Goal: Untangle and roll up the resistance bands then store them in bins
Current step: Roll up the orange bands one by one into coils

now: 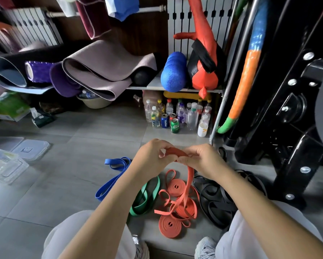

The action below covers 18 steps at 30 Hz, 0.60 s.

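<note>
1. Both hands meet above the floor: our left hand (153,156) and our right hand (203,157) are each pinched on the folded end of an orange band (175,152), fingertips almost touching.
2. From the hands this orange band hangs down (190,176) to a loose orange tangle (177,204) on the floor directly below.
3. Two rolled orange coils lie flat there: one (176,187) just under the hands, one (170,224) nearer our knees.
4. Left of the tangle, under our left forearm, lies a green band (145,200), unrolled.
5. Further left of the hands a blue band (114,176) stretches along the floor, also unrolled.
6. Right of the tangle, under our right forearm, sits a heap of black bands (214,200).
7. Clear plastic bins (5,165) with their lids (30,149) stand well apart, far left of the hands.
8. Beyond the hands, bottles and cans (177,114) cluster under a shelf (157,85).
</note>
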{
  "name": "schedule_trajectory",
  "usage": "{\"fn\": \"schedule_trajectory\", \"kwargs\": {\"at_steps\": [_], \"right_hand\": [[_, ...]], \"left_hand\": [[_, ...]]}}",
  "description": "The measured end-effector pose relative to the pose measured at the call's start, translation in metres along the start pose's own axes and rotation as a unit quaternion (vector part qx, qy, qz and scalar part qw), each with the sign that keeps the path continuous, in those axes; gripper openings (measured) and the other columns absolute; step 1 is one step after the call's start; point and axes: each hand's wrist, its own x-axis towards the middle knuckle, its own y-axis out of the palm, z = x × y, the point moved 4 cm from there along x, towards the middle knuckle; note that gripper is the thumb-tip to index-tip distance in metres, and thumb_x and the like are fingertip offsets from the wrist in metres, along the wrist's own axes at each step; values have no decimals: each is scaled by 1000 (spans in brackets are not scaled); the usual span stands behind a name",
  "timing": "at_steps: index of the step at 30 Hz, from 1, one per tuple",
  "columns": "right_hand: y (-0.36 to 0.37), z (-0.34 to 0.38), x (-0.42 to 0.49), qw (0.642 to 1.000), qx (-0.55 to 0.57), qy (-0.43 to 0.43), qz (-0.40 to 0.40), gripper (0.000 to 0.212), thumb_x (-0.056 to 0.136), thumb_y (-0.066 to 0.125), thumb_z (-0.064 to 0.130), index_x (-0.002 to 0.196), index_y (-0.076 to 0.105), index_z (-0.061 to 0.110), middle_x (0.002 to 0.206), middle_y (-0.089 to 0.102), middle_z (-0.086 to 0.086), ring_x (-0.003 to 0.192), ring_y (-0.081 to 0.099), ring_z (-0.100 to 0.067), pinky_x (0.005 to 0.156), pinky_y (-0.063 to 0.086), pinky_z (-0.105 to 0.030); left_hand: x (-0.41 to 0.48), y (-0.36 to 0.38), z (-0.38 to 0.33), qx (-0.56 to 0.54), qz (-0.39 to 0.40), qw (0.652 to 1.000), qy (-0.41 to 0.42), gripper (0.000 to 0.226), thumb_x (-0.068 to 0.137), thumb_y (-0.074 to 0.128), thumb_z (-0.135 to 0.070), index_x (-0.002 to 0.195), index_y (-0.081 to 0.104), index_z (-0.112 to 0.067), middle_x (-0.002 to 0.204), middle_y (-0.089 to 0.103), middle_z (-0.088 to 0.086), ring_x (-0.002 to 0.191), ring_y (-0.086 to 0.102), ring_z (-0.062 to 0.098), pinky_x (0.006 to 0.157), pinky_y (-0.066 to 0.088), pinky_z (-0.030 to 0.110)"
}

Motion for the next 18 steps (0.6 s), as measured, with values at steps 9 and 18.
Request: {"fn": "schedule_trajectory", "kwargs": {"at_steps": [9,18], "right_hand": [[11,-1,-2,992,-117,-27,47,10,82,71,27,72,69,28,59,60,8,54,49,1,54,38,-19],[1,10,-1,985,169,6,-18,22,75,73,4,90,71,20,74,73,14,71,69,-1,64,50,-11]], "left_hand": [[-6,11,3,123,58,990,24,15,82,67,-28,93,67,-18,76,58,-5,75,56,15,61,36,23],[-7,-8,8,-209,-33,976,-58,23,78,74,-9,74,65,-30,55,63,-15,50,56,-2,55,46,13]]}}
